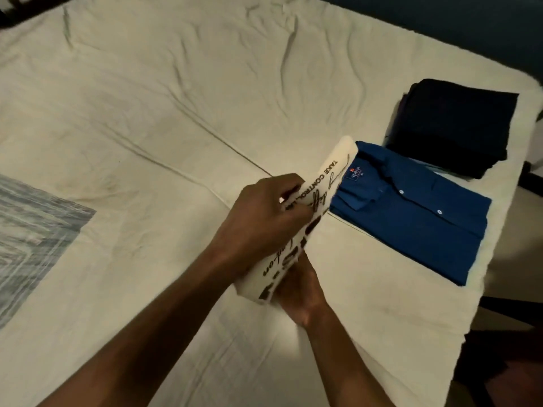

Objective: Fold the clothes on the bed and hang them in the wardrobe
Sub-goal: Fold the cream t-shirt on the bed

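**Folded T-shirt held off the bed**

Both hands grip a folded cream T-shirt point(296, 227) just above the bed point(147, 113): left hand point(258, 221) fingers curled over its upper half, right hand point(299, 292) pinching the lower end. It looks light, soft and floppy; supporting both ends should keep the folds. Beyond the fingers lies a folded blue shirt point(417, 218).

The folded cream shirt point(329, 177) carries "TAKE CONTROL" in black capitals, running just beyond the fingertips of the left hand point(258, 218); the script lines and block letters below them are too blurred to read. The blue shirt point(423, 218) has a neck label, illegible.
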Demonstrator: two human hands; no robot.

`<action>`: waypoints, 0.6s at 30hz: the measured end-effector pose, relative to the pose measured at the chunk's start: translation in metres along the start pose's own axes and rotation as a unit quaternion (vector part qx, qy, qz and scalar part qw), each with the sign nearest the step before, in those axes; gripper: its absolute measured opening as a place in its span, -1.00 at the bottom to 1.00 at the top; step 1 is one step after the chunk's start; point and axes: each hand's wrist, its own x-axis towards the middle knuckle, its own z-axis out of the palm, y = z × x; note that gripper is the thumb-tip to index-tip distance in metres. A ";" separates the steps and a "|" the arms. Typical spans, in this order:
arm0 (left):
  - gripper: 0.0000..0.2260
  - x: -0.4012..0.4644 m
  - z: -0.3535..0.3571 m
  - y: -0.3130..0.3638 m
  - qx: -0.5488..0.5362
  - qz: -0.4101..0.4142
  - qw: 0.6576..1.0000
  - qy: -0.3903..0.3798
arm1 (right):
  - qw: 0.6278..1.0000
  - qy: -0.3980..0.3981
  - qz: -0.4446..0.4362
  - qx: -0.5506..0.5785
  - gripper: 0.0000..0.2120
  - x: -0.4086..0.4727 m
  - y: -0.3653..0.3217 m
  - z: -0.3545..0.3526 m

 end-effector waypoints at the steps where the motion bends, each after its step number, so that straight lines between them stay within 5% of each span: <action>1: -0.90 -0.004 -0.005 0.019 -0.051 -0.002 0.998 -0.025 | 1.000 -0.012 -0.013 0.008 -0.55 -0.006 -0.003 0.000; 5: -0.80 -0.008 -0.019 0.061 -0.224 -0.020 0.968 -0.107 | 0.996 -0.028 -0.043 0.068 -0.64 -0.017 -0.007 -0.024; 8: -0.69 0.009 -0.023 0.061 -0.330 -0.056 0.934 -0.126 | 0.982 -0.048 -0.020 0.180 -0.23 -0.019 -0.014 -0.052; 10: -0.62 0.026 -0.023 0.045 -0.356 -0.096 0.922 -0.118 | 0.980 -0.036 -0.046 0.190 -0.13 -0.020 -0.023 -0.074; 15: -0.69 0.074 -0.007 -0.043 -0.345 -0.206 0.911 -0.091 | 0.990 0.012 -0.089 0.113 -0.53 -0.035 -0.060 -0.132; 18: -0.79 0.088 0.019 -0.112 -0.257 -0.320 0.910 -0.060 | 0.994 0.074 -0.082 0.004 -0.49 -0.038 -0.066 -0.154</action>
